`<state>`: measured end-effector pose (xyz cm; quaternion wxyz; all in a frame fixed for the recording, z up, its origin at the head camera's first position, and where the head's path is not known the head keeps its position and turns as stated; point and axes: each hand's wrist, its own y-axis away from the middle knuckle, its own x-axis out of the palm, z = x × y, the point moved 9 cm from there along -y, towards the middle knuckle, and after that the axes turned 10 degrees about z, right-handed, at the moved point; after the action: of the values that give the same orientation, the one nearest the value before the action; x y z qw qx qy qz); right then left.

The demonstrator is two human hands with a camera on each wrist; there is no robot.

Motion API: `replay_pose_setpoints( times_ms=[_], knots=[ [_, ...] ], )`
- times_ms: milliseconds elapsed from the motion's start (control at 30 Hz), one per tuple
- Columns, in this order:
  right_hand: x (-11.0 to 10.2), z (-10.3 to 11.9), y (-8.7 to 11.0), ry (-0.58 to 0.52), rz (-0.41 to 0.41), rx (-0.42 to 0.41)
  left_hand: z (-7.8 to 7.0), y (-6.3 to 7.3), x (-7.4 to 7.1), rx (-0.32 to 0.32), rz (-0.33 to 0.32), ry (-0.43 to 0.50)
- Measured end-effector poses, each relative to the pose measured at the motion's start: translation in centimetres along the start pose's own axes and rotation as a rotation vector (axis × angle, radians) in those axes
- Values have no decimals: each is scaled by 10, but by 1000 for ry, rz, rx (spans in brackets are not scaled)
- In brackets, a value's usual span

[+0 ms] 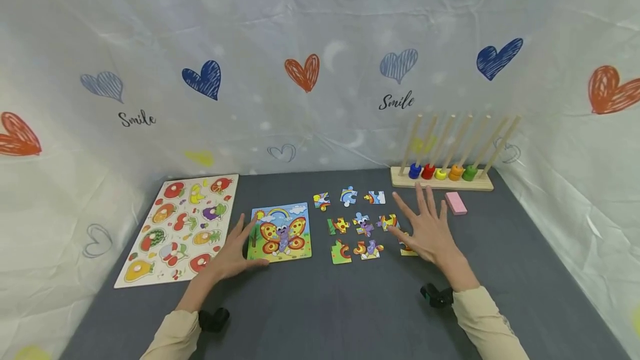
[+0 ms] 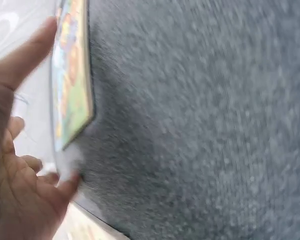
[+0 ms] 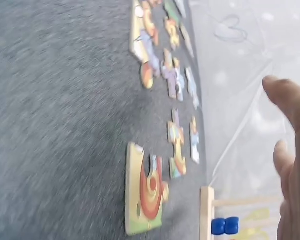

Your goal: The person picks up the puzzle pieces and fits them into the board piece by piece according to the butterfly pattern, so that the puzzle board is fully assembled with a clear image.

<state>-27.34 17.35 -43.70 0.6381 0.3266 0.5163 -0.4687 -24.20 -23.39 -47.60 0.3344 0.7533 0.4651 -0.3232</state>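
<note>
In the head view my left hand (image 1: 232,251) is spread at the left edge of a square butterfly picture board (image 1: 260,249), its thumb by the lower edge. Whether it touches the board I cannot tell; nothing is gripped. My right hand (image 1: 430,232) hovers with fingers spread beside several loose jigsaw pieces laid in rows. It partly covers the lower right piece (image 1: 407,250), which the right wrist view shows lying flat with a red and yellow spiral. The centre piece (image 1: 363,224) bears a purple butterfly face. The right hand holds nothing.
On the left lies a fruit puzzle board (image 1: 187,221). A wooden peg stand (image 1: 400,178) with coloured rings is at the back right, with a pink block (image 1: 455,203) in front of it. A white curtain (image 1: 320,126) printed with hearts borders the grey table (image 1: 325,315).
</note>
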Motion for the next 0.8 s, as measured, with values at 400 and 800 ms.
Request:
replay_pose_setpoints(
  times_ms=[400,800],
  knots=[
    [4,25,-47,-782,84,-253,6,-17,-1,-11,71,50],
    [50,56,-123,-1129,271,-240,5,-17,-2,-96,54,90]
  ],
)
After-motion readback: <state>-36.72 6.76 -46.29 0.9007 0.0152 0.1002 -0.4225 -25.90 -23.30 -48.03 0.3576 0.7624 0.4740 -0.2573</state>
